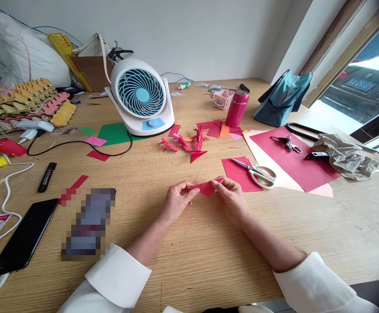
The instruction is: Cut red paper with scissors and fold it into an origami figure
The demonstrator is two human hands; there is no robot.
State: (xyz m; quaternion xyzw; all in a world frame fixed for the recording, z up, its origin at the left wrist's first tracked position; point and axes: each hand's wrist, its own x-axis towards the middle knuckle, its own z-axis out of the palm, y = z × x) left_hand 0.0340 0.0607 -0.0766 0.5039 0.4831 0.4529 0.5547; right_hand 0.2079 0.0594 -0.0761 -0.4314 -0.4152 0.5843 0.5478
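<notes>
Between my two hands is a small piece of folded red paper (205,188), held just above the wooden table. My left hand (180,200) pinches its left end between thumb and fingers. At the opposite end, my right hand (231,195) grips it the same way, thumb on top. Several folded red paper figures (186,142) lie beyond the hands, with a pointed folded red piece (197,155) nearest. To the right, white-handled scissors (257,171) rest on red paper sheets (236,167).
A white fan (142,95) stands at the back, its black cable (78,150) running left. A pink bottle (237,108) and blue bag (282,98) stand back right. Keys (287,142) lie on a large red sheet (293,167). At left are a marker (47,177) and black phone (26,237).
</notes>
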